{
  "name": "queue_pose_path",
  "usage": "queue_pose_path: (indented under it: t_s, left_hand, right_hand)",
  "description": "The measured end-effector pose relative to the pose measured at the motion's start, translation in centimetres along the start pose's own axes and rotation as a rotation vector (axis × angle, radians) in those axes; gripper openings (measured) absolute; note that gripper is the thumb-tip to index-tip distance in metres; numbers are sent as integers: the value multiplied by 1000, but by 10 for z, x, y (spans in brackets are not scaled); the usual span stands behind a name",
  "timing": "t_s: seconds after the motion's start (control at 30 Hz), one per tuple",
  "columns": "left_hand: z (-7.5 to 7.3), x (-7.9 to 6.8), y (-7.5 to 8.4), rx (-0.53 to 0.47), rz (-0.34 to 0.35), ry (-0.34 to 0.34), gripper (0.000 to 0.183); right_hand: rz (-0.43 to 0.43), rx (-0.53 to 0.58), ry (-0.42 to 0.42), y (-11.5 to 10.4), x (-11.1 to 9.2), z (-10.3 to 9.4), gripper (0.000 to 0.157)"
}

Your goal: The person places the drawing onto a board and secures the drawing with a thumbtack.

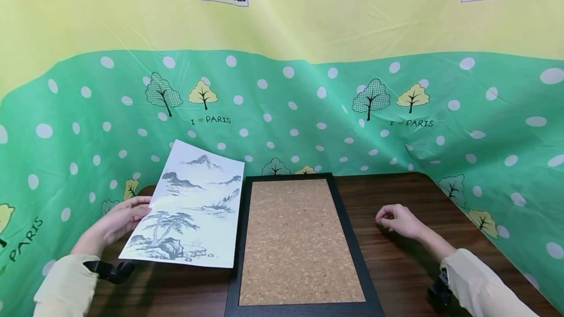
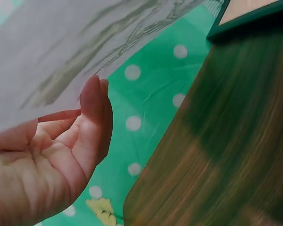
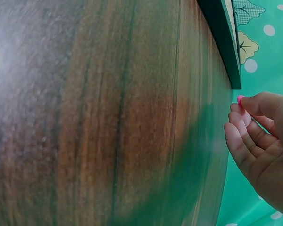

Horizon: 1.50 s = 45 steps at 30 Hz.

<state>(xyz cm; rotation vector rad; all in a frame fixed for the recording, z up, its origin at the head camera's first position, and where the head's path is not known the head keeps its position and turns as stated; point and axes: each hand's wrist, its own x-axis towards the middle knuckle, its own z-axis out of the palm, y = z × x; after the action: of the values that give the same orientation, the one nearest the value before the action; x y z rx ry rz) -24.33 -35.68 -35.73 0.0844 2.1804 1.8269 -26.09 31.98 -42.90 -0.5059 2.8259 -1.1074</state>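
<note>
My left hand (image 1: pixel 125 219) pinches the left edge of a white sheet of paper (image 1: pixel 194 209), printed with a grey ink landscape of mountains and pines. The sheet is held up at a tilt, left of a cork board (image 1: pixel 299 238) in a black frame. From the left wrist, the thumb of my left hand (image 2: pixel 56 160) shows on the near face of the sheet. Right of the board, my right hand (image 1: pixel 398 220) is held above the table with its fingers curled. Its thumb and forefinger pinch a small bright pink object (image 3: pixel 240 99), mostly hidden by the fingertips.
The board lies on a dark wooden table (image 1: pixel 396 278). Behind and at both sides hangs a green and yellow cloth (image 1: pixel 304 92) with dots and trees. The table's right edge slants along this cloth.
</note>
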Motion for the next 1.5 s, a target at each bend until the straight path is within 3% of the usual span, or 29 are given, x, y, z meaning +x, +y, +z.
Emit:
queue_pose_path:
  t_s: [0.3, 0.63, 0.87, 0.97, 1.0, 1.13, 1.5]
  left_hand:
    - [43, 24, 5, -56, 8, 7, 35]
    - [119, 52, -8, -215, -3, 105, 40]
    - [164, 63, -25, -317, 57, 97, 35]
    - [186, 65, -25, -305, 39, 139, 33]
    - [197, 63, -21, -274, 4, 186, 35]
    - [220, 61, -23, -206, -29, 205, 32]
    - [249, 55, -29, 21, 31, 208, 32]
  right_hand:
    - [-14, 8, -3, -3, 5, 0, 7]
    - [3, 2, -3, -5, 7, 3, 8]
    - [9, -3, 3, -2, 1, 1, 8]
    - [9, -4, 3, -1, -1, 0, 8]
    - [8, -5, 4, -1, -2, 0, 8]
    - [-9, -9, 4, -2, 0, 1, 8]
    - [-24, -13, -11, 0, 7, 10, 7]
